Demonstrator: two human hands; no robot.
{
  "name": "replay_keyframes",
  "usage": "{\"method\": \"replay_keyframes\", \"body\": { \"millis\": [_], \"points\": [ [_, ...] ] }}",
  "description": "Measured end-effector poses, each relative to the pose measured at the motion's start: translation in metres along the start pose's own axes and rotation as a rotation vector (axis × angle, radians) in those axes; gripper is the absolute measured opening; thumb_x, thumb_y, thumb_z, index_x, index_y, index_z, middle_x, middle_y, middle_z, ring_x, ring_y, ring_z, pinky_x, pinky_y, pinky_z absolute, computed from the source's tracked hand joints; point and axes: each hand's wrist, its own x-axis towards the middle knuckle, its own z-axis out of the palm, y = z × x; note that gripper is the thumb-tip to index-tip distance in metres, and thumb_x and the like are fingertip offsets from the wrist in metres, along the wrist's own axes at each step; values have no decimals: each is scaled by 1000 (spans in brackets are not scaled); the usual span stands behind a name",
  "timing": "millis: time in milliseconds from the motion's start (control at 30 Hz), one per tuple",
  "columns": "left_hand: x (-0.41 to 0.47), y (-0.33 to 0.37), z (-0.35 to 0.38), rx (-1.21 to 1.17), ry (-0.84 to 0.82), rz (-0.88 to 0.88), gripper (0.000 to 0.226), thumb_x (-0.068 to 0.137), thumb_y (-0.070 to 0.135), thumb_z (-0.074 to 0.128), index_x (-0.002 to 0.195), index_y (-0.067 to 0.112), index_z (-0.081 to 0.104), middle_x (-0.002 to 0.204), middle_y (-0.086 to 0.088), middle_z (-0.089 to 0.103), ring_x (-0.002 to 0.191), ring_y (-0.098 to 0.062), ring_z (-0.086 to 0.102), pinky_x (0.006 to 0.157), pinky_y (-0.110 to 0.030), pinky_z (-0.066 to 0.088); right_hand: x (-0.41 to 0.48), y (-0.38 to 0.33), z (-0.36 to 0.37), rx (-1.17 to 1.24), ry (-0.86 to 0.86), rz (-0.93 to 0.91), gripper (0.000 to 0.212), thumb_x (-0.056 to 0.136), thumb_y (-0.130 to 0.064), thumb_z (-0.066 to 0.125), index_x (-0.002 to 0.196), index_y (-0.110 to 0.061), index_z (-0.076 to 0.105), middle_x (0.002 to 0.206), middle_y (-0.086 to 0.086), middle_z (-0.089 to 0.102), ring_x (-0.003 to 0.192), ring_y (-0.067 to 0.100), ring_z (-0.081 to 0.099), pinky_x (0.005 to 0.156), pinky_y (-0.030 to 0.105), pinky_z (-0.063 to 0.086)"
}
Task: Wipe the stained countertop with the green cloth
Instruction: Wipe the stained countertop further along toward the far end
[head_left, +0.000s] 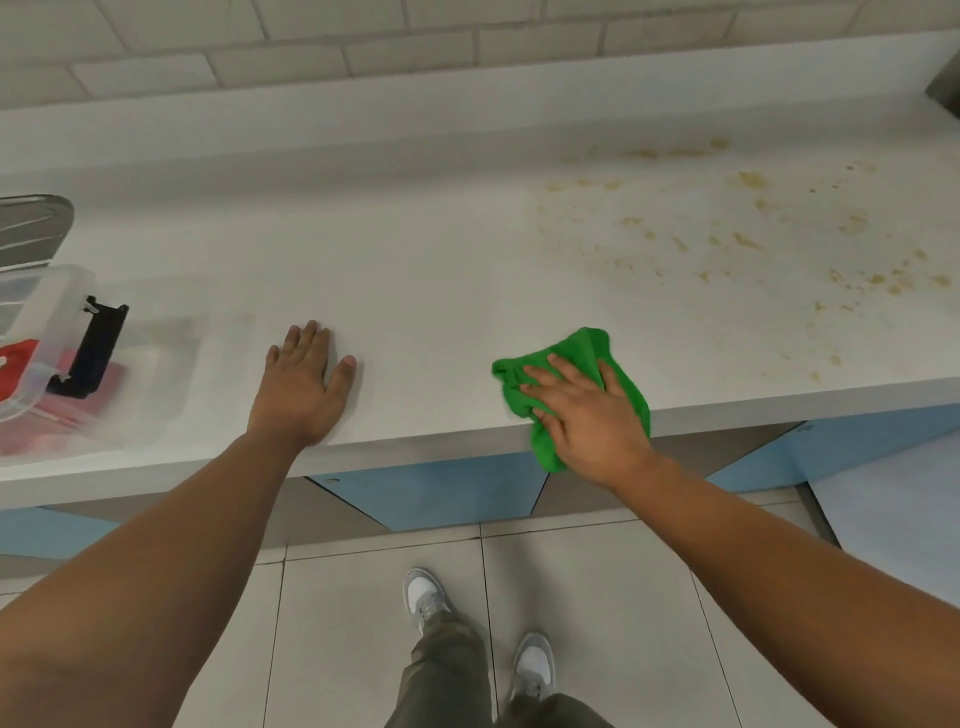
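A white countertop (441, 270) runs across the view, with yellow-brown stains (753, 239) spread over its right part. The crumpled green cloth (582, 348) lies at the counter's front edge, one corner hanging over it. My right hand (582, 410) presses flat on the cloth with straight, spread fingers. My left hand (306, 384) rests flat on the bare counter to the left, fingers straight, holding nothing. The stains lie to the right of and beyond the cloth.
A clear plastic box (47, 353) with red and black items stands at the left edge, a metal tray (31, 228) behind it. A tiled wall (415, 47) backs the counter. Blue cabinet fronts (431, 493) and floor tiles lie below, with my shoes.
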Motion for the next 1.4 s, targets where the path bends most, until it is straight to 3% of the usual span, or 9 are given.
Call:
{"method": "replay_keyframes", "body": {
  "millis": [233, 367, 467, 567, 700, 800, 1067, 1267, 1400],
  "points": [
    [-5, 3, 0, -73, -15, -9, 71, 100, 57, 24, 155, 13, 19, 164, -2, 12, 151, -17, 2, 123, -40, 2, 28, -94, 31, -41, -43, -2, 43, 100, -35, 36, 142, -34, 41, 159, -13, 22, 150, 19, 9, 108, 70, -10],
    [-10, 14, -12, -166, 9, -13, 62, 102, 49, 32, 150, 9, 30, 155, -12, 34, 145, -31, 24, 118, -49, 21, 37, -132, 32, 39, -116, -76, 43, 100, -38, 34, 143, -31, 40, 160, -10, 19, 150, 21, 3, 106, 71, -14],
    [-22, 41, -17, -146, 164, 163, 53, 100, 39, 37, 139, 4, 48, 141, -15, 51, 132, -32, 43, 110, -44, 36, 38, -121, 17, 229, -186, -155, 54, 99, -49, 37, 147, -26, 35, 159, -7, 24, 149, 17, 7, 115, 62, -6],
    [-33, 86, -12, -197, 264, 326, 42, 98, 34, 41, 130, 11, 56, 129, -6, 61, 121, -22, 50, 100, -39, 46, 28, -71, -11, 491, -72, -88, 49, 98, -36, 48, 143, -16, 44, 148, 3, 46, 139, 19, 37, 116, 35, 24],
    [-48, 151, 22, -34, -85, 415, 66, 97, 57, 33, 152, 20, 28, 160, -8, 22, 148, -29, 16, 120, -49, 16, 9, 10, -32, 313, 333, 67, 27, 94, -12, 57, 117, -3, 66, 114, 12, 68, 107, 32, 60, 97, 38, 46],
    [-50, 163, 39, 235, -115, 410, 76, 95, 69, 12, 156, 25, 6, 163, -4, -9, 151, -27, -10, 121, -51, 0, 10, 46, -29, 172, 337, 48, 27, 92, -15, 56, 113, 0, 66, 114, 15, 67, 108, 34, 58, 100, 43, 44],
    [-15, 116, 18, 137, -238, 828, 53, 106, 40, 21, 156, 23, 20, 165, 5, 5, 152, -18, -1, 122, -37, 1, 18, 63, -11, 51, 194, 33, 45, 97, -39, 41, 121, -7, 62, 137, 12, 54, 130, 30, 44, 114, 39, 32],
    [52, 126, 17, 65, -208, 661, 60, 102, 45, 15, 154, 16, 26, 163, 1, 12, 151, -19, 2, 123, -42, 8, 38, 67, -16, -43, -39, 77, 71, 95, -59, 15, 152, -17, 24, 162, 7, 9, 149, 25, 0, 122, 41, 3],
    [114, 160, 28, 56, -105, 362, 52, 106, 30, 22, 154, 10, 23, 163, -7, 13, 151, -29, 6, 122, -43, 4, 43, 71, -15, -22, -47, 100, 72, 94, -62, 12, 154, -22, 15, 163, 2, 0, 149, 19, -9, 122, 39, -4]
  ]
}}
